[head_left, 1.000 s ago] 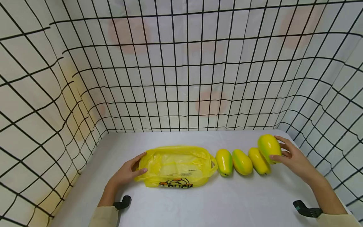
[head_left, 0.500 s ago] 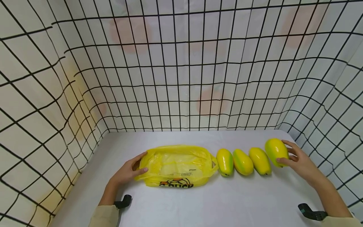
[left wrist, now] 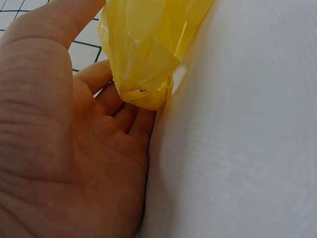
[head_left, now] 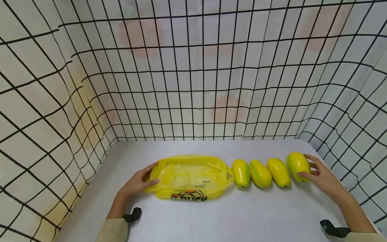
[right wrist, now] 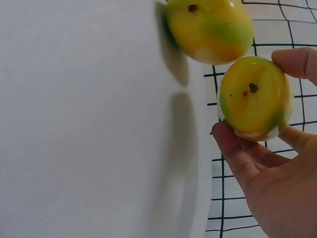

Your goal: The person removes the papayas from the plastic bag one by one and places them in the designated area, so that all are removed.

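Observation:
A yellow plastic bag with black lettering lies on the table in the head view. At its left end, my left hand holds it, thumb at the near side and fingers at the far side; the left wrist view shows the bag's bunched end between them. My right hand grips a yellow-green papaya between thumb and fingers. In the right wrist view that papaya appears slightly above the table, apart from its shadow. Three others lie leftward in a row: one papaya, another, and one beside the bag's handle.
The white tabletop extends in front of the bag and fruit. White walls with a black grid stand close behind and at both sides. Each wrist wears a black camera mount, such as the left mount.
My right hand has moved right with its papaya and then lowered it, so it stands at the right end of the row instead of overlapping its neighbour. My left hand stays at the bag.

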Demonstrator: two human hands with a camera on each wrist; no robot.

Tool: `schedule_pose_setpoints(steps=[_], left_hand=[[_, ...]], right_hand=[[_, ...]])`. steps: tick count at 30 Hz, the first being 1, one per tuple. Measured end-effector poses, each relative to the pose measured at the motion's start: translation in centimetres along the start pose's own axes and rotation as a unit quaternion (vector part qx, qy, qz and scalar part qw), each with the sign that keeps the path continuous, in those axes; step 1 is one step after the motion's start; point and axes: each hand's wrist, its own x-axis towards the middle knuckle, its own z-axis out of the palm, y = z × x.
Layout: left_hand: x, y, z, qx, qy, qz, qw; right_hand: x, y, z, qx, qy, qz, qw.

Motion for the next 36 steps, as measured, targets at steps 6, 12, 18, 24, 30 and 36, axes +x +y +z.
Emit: schedule_pose_setpoints(steps=[6,12,18,24,30,36], left_hand=[[0.2,-0.1,0.0,-0.004,-0.003,0.0,1.0],[0.0,-0.2,-0.1,0.001,-0.008,-0.004,1.0],[-0.1,0.1,-0.2,0.001,-0.008,-0.008,0.9999],[-0.2,0.1,-0.2,0.009,-0.007,-0.008,0.9999],[-0.1,-0.2,-0.2,0.005,-0.006,-0.006,1.0],[-0.1,-0.4,-0.1,0.011,-0.002,-0.011,0.9999]], right_hand=[[0.3,0.8,0.2,-0.019,0.0,0.007,0.9998],[0.4,1.3,0.4,-0.022,-0.002,0.02,0.9996],[0.4,1.5,0.7,-0.035,-0.004,0.023,0.9991],[0.4,1.4,1.1,-0.043,-0.007,0.015,0.999],[0.2,1.1,1.3,-0.043,-0.011,0.013,0.9989],[0.3,1.3,1.5,-0.051,-0.006,0.013,0.9986]])
